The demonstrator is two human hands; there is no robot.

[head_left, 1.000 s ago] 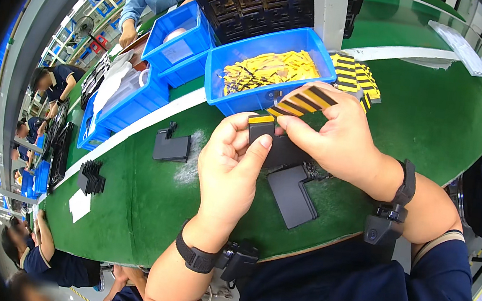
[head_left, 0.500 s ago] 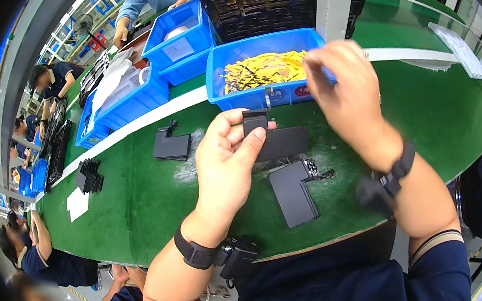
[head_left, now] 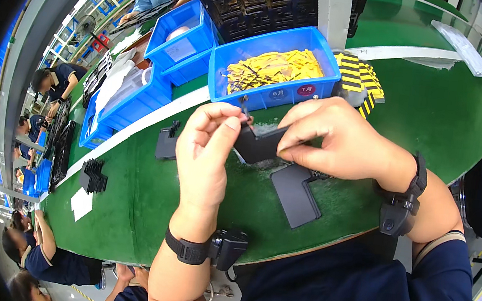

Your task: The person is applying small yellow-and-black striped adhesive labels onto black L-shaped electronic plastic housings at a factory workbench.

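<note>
A black L-shaped flat plate (head_left: 260, 145) is held up over the table between my two hands. My left hand (head_left: 209, 141) is closed, thumb and forefinger pinching at its left end; a small dark bit shows above these fingertips, too blurred to name. At the opposite end, my right hand (head_left: 337, 139) grips the plate's edge between thumb and fingers. Just below lies another dark L-shaped plate (head_left: 296, 197) on the green tabletop. A further dark plate (head_left: 166, 145) rests left of my left hand, partly hidden by it.
Beyond my hands stands a blue bin (head_left: 230, 93) of yellow strips (head_left: 280, 69). Yellow-and-black striped pieces (head_left: 356, 74) lie beside it. More blue bins (head_left: 173, 42) are at the back left. Leftward sit several stacked black plates (head_left: 93, 176) and white paper (head_left: 81, 204). Other people work nearby.
My right hand has come down from beside the bin and now grips the plate's right end. My left hand has shifted slightly left, and the held plate now shows its broad face.
</note>
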